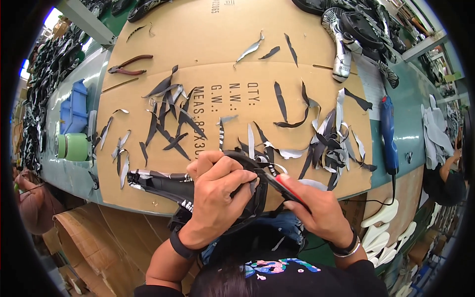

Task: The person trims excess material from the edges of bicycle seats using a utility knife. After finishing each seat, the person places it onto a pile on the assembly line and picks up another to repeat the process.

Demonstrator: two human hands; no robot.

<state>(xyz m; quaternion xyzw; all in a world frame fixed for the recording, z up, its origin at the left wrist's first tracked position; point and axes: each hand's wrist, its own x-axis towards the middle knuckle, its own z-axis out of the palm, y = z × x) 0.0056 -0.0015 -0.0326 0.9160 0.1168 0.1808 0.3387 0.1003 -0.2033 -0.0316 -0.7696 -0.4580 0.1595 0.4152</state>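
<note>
A black bicycle saddle (166, 188) lies at the front edge of the cardboard, its long narrow nose pointing left. My left hand (217, 190) is closed over its wide end, fingers bent and gripping the rim. Between these fingertips a small piece of dark material shows. My right hand (319, 210) is wrapped round a red and black utility knife (288, 188). The knife's tip is at the saddle's rim, right beside my left fingers; whether the blade touches the material is hard to see. Cut strips (329, 143) of black and grey material lie beyond both hands.
Cardboard (173, 39) covers the table. Red-handled pliers (131, 65) rest far left, near a blue bin (74, 108) and green tape roll (75, 147). At right lies a blue corded tool (389, 133). Saddles (361, 32) pile at far right; white saddle shells (378, 232) sit below.
</note>
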